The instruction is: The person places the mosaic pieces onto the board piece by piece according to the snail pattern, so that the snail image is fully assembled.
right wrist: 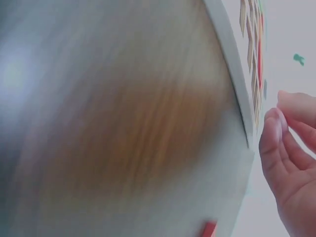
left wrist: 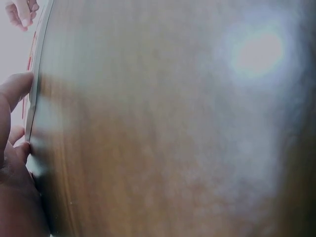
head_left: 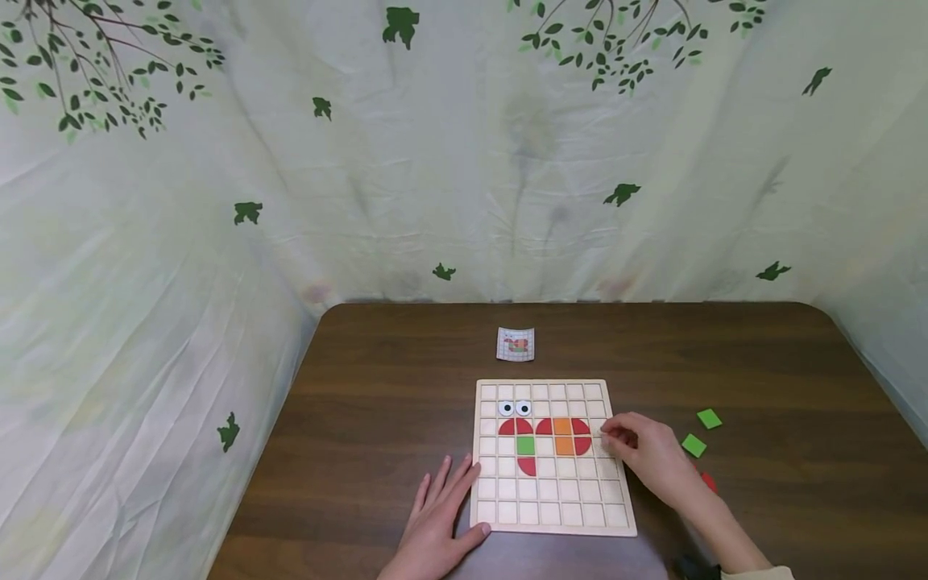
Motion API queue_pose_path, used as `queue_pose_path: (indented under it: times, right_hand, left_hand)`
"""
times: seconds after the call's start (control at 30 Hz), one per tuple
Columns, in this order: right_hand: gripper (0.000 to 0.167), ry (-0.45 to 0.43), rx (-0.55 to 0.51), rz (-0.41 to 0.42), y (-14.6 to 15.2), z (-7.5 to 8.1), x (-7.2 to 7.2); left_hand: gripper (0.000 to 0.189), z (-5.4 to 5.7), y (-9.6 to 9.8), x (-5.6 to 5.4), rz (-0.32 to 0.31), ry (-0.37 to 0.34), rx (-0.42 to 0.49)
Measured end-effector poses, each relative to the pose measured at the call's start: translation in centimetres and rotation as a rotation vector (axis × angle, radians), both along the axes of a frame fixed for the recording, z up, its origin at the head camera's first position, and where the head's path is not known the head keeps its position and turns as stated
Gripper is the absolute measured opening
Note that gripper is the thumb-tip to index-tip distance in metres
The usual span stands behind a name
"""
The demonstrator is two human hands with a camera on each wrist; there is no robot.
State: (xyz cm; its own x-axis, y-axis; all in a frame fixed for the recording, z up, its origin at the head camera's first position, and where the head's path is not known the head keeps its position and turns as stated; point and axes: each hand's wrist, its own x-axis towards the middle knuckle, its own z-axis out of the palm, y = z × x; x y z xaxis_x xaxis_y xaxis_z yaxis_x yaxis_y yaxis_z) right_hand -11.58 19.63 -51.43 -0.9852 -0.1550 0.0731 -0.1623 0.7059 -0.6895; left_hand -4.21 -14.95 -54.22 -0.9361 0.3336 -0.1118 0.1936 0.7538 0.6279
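Note:
A pale gridded board (head_left: 580,513) lies on the table, bearing red, orange and green pieces and two eye pieces (head_left: 515,408). The left hand (head_left: 437,519) rests at its lower left, fingers spread, with fingertips touching the left edge and the thumb on the lower corner. Over the right edge is the right hand (head_left: 648,455), its thumb and fingers drawn together near the red and orange pieces (head_left: 563,436). In the right wrist view, the thumb and index finger (right wrist: 296,106) meet; whether a small piece is between them cannot be made out.
Two green square tiles (head_left: 702,432) lie right of the board, with red pieces (head_left: 709,482) partly behind the right wrist. A small picture card (head_left: 515,344) sits beyond the board. A leaf-patterned curtain (head_left: 471,161) hangs behind the brown table (head_left: 391,379).

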Motion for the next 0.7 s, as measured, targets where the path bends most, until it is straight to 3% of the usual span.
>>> queue_pose_path:
  times: [0.23,0.5,0.7]
  right_hand:
    - [0.019,0.049,0.08,-0.094,3.5,0.0,1.0]
    - [0.023,0.18,0.13,-0.144,6.8,-0.5,2.0]
    - [0.028,0.156,0.184,-0.173,8.3,-0.7,2.2]
  left_hand:
    - [0.075,0.0,0.1,-0.1,-0.002,-0.018,-0.008]
    - [0.075,0.1,0.1,-0.1,-0.001,-0.002,-0.011]
    - [0.075,0.1,0.1,-0.1,-0.002,-0.012,-0.011]
